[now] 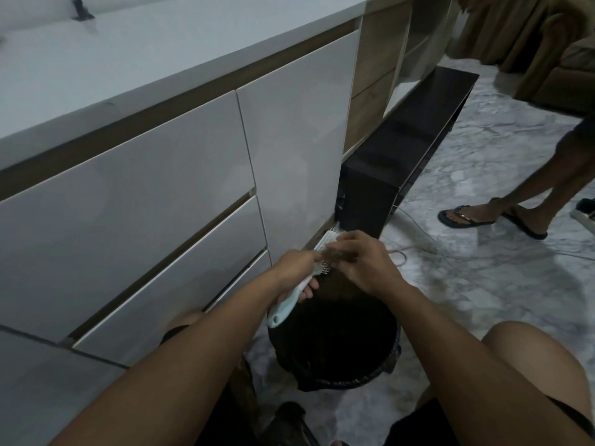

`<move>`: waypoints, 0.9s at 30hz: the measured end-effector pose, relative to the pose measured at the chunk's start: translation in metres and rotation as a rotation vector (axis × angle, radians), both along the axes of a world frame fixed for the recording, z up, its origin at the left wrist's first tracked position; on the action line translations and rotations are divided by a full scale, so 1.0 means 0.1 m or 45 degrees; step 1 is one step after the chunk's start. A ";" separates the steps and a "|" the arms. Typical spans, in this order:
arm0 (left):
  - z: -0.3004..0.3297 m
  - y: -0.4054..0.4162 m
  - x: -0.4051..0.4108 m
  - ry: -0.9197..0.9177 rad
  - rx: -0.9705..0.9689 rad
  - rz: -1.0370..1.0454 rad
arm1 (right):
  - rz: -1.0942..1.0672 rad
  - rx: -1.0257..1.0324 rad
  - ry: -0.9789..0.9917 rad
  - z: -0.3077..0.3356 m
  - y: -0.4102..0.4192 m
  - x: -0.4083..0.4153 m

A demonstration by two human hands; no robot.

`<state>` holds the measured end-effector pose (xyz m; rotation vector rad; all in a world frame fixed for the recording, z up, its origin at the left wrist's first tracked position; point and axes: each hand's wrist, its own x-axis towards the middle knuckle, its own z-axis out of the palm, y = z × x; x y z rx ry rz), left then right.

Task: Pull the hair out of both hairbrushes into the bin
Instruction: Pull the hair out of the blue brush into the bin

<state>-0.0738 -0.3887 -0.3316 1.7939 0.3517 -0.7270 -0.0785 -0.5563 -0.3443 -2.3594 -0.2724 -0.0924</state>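
Left hand point(294, 268): wraps the pale hairbrush point(291, 299) by its handle, above the bin point(335, 346).
Right hand point(360, 257): fingertips pinch at the bristles.

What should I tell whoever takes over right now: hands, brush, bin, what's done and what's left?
Left hand: grips the pale hairbrush by its handle, bristles facing up, held above the bin.
Right hand: fingers curled at the bristle pad, picking at it; whether hair is pinched is too blurred to tell.
Bin: dark, on the marble floor right below both hands, beside the white drawers. Its contents are too dark to make out.
Done: cannot judge how much hair is out.
Left: finish this brush over the bin, then the second hairbrush, which is not in view.
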 end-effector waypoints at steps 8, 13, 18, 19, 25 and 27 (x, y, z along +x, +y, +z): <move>-0.17 0.15 0.05 -0.102 0.128 0.076 | -0.331 0.030 0.014 0.08 -0.14 0.09; -0.22 0.28 0.02 -0.014 0.095 0.082 | -0.395 0.059 0.097 0.11 -0.26 0.11; -0.15 0.17 0.06 0.019 0.016 0.055 | -0.318 0.011 0.131 -0.03 -0.18 0.14; -0.15 0.13 0.06 0.024 0.013 0.039 | -0.314 0.018 0.145 -0.04 -0.16 0.13; -0.13 -0.03 0.03 0.060 -0.002 -0.067 | -0.247 -0.028 0.180 -0.06 -0.14 0.09; -0.13 -0.04 0.04 0.053 -0.003 -0.087 | -0.262 -0.065 0.201 -0.10 -0.16 0.09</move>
